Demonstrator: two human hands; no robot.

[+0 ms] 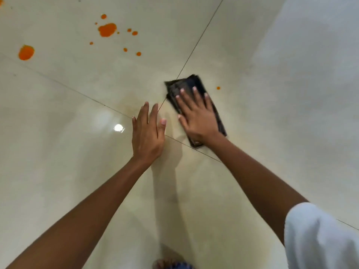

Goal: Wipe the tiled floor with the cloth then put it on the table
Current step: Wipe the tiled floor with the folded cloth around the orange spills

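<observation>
from my station i see the left arm and the right arm stretched forward and down, both bare. the left hand is palm down, fingers straight and close together, thumb a little apart. the right hand is also palm down, fingers straight and spread, pressing flat. the hands are just beside each other, not touching. a white sleeve covers the right upper arm.

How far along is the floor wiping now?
Done: a faint smear near the tile joint looks wiped. In hand: right hand presses the cloth flat on the floor. Remaining: orange splashes at upper left, one drop beside the cloth, then the table.
</observation>
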